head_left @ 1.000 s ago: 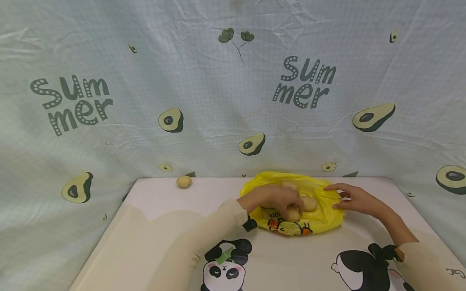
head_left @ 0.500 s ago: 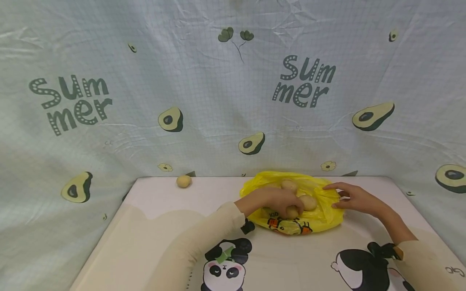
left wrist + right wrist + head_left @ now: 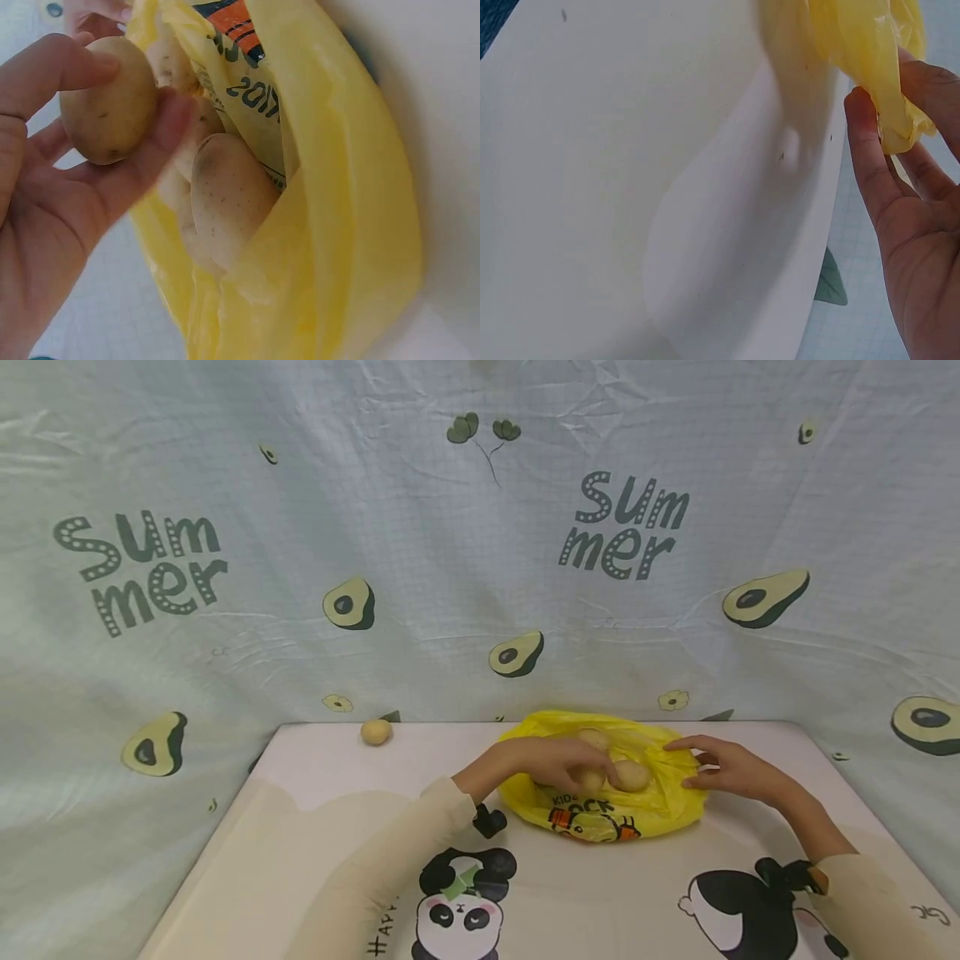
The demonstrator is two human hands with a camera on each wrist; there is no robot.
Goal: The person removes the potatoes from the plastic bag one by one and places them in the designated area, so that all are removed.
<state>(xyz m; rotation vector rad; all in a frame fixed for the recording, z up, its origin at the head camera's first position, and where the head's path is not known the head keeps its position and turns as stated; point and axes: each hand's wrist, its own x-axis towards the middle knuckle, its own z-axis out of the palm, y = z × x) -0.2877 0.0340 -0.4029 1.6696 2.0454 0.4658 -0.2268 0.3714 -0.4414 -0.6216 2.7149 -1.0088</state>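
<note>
Pinching a potato (image 3: 112, 105) with my left hand (image 3: 551, 761) | my right hand (image 3: 733, 768) gripped the yellow bag (image 3: 663, 812) at right | holding it wide seemed best for clearance

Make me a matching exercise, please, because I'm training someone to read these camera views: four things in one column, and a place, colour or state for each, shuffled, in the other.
Things
1. Left hand
2. Bag
3. Right hand
4. Lone potato

Descriptions
A. Pinches the edge of some thin plastic
B. Lies near the far edge of the table, in no grip
C. Holds one potato between thumb and fingers
D. Yellow, with several potatoes inside

Right pairs: 1-C, 2-D, 3-A, 4-B
</note>
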